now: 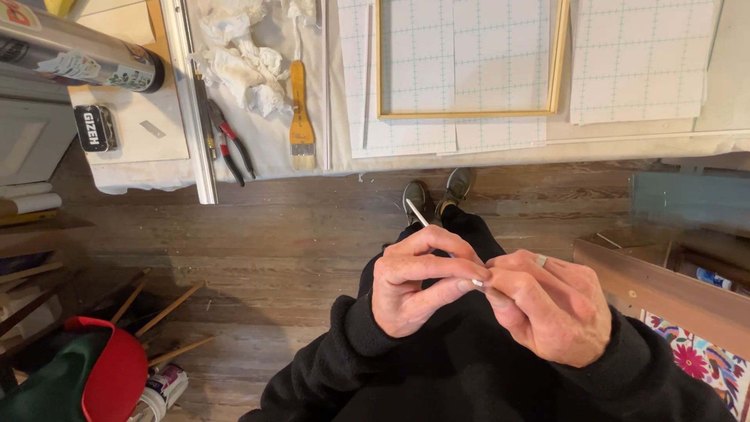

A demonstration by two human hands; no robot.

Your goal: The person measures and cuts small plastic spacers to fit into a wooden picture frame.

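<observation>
While you sit over the wooden floor [258,242], both hands meet on a thin white stick [426,221]

From the head camera, your left hand [410,285] is curled narrow, pinching the stick between thumb and forefinger, and your right hand [551,309], with a ring [541,260] on one finger, closes on its near end, fingertips touching the left; the stick slants up and away over your lap toward your shoes [437,191]. Beyond them the desk [625,144] carries a wooden frame [469,59] on gridded sheets, a flat paintbrush [300,117], red-handled pliers [230,144], crumpled white tissue [242,62] and a metal ruler [191,101], all well apart from your hands
</observation>
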